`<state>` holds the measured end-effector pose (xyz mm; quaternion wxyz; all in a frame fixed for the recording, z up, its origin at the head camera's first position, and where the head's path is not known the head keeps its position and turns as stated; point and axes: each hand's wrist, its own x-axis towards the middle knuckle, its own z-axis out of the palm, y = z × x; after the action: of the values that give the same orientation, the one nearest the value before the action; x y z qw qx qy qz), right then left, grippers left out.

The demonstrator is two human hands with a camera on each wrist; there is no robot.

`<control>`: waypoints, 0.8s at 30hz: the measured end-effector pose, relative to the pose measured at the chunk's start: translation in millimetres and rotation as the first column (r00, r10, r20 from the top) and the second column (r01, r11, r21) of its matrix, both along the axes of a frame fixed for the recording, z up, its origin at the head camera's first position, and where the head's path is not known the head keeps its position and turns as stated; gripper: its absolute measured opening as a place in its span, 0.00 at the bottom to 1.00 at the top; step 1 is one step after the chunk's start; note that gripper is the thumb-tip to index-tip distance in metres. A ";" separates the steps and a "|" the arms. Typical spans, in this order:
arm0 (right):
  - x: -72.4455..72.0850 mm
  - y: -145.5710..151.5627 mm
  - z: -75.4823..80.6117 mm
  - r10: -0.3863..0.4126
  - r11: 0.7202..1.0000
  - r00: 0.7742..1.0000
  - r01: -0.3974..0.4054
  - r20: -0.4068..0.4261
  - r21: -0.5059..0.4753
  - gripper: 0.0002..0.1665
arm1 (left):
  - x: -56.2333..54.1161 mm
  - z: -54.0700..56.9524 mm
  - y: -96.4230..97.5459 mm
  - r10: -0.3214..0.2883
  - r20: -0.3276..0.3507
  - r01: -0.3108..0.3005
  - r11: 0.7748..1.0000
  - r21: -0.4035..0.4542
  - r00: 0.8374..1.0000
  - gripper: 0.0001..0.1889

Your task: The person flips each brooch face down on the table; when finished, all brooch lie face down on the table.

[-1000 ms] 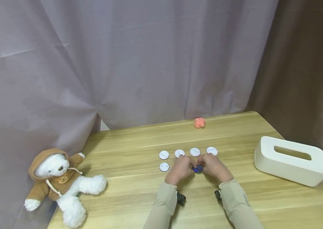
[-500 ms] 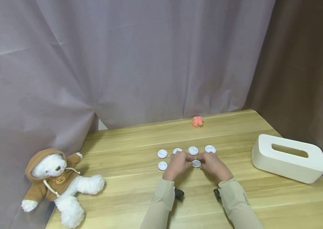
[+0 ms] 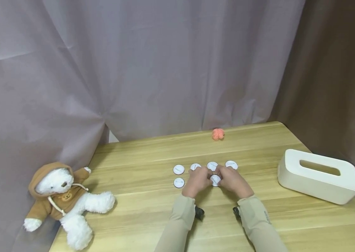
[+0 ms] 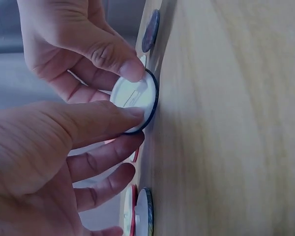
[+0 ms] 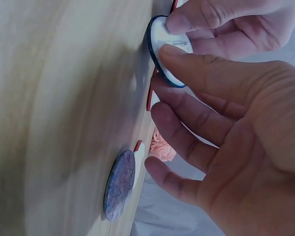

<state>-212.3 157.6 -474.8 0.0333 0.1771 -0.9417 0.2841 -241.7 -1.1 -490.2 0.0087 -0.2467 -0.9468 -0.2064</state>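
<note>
A round pin badge [image 3: 215,180] with its white back and pin facing up is held between both hands, just above the wooden table. My left hand [image 3: 198,180] pinches its left edge between thumb and fingers. Opposite it, my right hand [image 3: 233,181] pinches the right edge. In the left wrist view both thumbs lie on the white back of the badge [image 4: 133,96], and its dark rim shows. A blue-purple patterned badge [image 5: 120,186] lies face up near the right hand in the right wrist view; the right hand hides it in the head view.
Several white-backed badges, such as the far-left one [image 3: 178,169] and the one below it [image 3: 178,182], lie beyond and left of the hands. A coral knitted-looking piece [image 3: 218,134] sits at the back. A tissue box [image 3: 320,178] stands right, a teddy bear [image 3: 67,199] left.
The badge between the hands showed its blue face one second ago. Both hands have turned it over, so the white back now faces up; it lies flatter than half a second ago.
</note>
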 end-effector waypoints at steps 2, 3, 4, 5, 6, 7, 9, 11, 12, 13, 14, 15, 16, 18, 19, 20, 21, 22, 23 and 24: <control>-1.3 -0.5 0.0 -0.002 1.000 1.000 0.002 -0.007 0.018 0.16 | 0.3 1.1 1.1 0.012 0.004 -0.012 1.000 -0.019 1.000 0.06; -2.0 -0.5 -0.2 -0.001 1.000 1.000 0.001 -0.013 0.030 0.15 | 0.7 1.9 1.5 0.017 0.008 -0.017 0.999 -0.027 1.000 0.05; -2.5 -0.6 -0.4 -0.001 0.999 1.000 0.002 -0.017 0.041 0.15 | 1.2 2.7 1.8 0.021 0.011 -0.020 0.999 -0.031 1.000 0.05; -3.3 -0.4 -1.0 -0.001 0.999 1.000 0.003 -0.023 0.052 0.15 | 1.6 3.3 2.1 0.023 0.014 -0.022 0.999 -0.037 1.000 0.04; -3.7 -0.4 -1.4 -0.001 0.998 1.000 0.003 -0.028 0.058 0.14 | 1.7 3.3 2.4 0.025 0.015 -0.024 0.999 -0.038 1.000 0.04; -4.0 0.1 -2.0 0.005 0.998 0.999 -0.003 -0.038 0.066 0.14 | 1.9 3.3 2.5 0.027 0.015 -0.026 0.999 -0.038 1.000 0.04; -4.6 0.4 -3.1 0.009 0.997 0.999 -0.005 -0.047 0.078 0.13 | 1.9 2.8 2.9 0.029 0.014 -0.028 0.999 -0.039 0.999 0.04; -4.7 0.4 -4.6 0.017 0.996 0.998 -0.012 -0.057 0.089 0.14 | 2.0 1.3 3.1 0.031 0.005 -0.030 0.999 -0.039 1.000 0.05; -4.8 0.4 -5.3 0.022 0.995 0.998 -0.016 -0.062 0.095 0.14 | 2.0 0.6 3.3 0.031 0.000 -0.031 0.999 -0.041 1.000 0.05; -4.9 0.5 -6.1 0.027 0.994 0.997 -0.020 -0.068 0.104 0.14 | 2.1 0.1 3.4 0.031 -0.006 -0.031 0.999 -0.045 1.000 0.05; -4.9 0.4 -6.6 0.026 0.994 0.997 -0.019 -0.067 0.110 0.14 | 2.2 -0.5 3.7 0.031 -0.012 -0.031 0.998 -0.048 0.999 0.05; -5.2 0.7 -7.2 0.027 0.993 0.997 -0.018 -0.077 0.114 0.15 | 2.2 -0.5 3.8 0.031 -0.016 -0.031 0.998 -0.050 0.999 0.05; -5.4 1.1 -7.6 0.026 0.993 0.996 -0.016 -0.086 0.114 0.15 | 1.9 -0.7 4.2 0.029 -0.020 -0.030 0.998 -0.051 0.999 0.06; -6.1 3.1 -8.3 0.022 0.994 0.994 -0.010 -0.108 0.108 0.13 | 1.4 0.0 5.2 0.023 -0.033 -0.025 0.998 -0.051 0.999 0.07; -6.7 4.6 -9.0 0.016 0.995 0.993 -0.004 -0.120 0.102 0.12 | 1.3 0.8 5.7 0.022 -0.035 -0.023 0.998 -0.050 0.999 0.06; -7.6 6.4 -9.7 0.007 0.996 0.991 0.005 -0.131 0.094 0.12 | 1.3 1.9 6.3 0.021 -0.037 -0.022 0.999 -0.047 0.999 0.05; -8.5 8.4 -10.1 -0.002 0.996 0.990 0.014 -0.139 0.086 0.12 | 0.8 2.7 6.9 0.019 -0.041 -0.021 0.999 -0.045 0.999 0.05; -8.9 10.5 -9.7 -0.011 0.997 0.990 0.022 -0.137 0.078 0.11 | 0.0 3.2 7.9 0.016 -0.044 -0.018 0.999 -0.038 0.999 0.04; -9.1 13.0 -9.1 -0.022 0.997 0.991 0.031 -0.131 0.065 0.12 | -0.4 4.3 8.8 0.011 -0.039 -0.012 1.000 -0.026 0.999 0.04; -9.3 15.3 -8.5 -0.036 0.998 0.992 0.043 -0.123 0.054 0.12 | -1.0 5.2 10.0 0.006 -0.035 -0.006 1.000 -0.016 0.999 0.04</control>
<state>-221.6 172.9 -483.3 0.0916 0.1763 -0.9488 0.2455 -242.7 8.9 -485.0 0.0238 -0.2475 -0.9489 -0.1944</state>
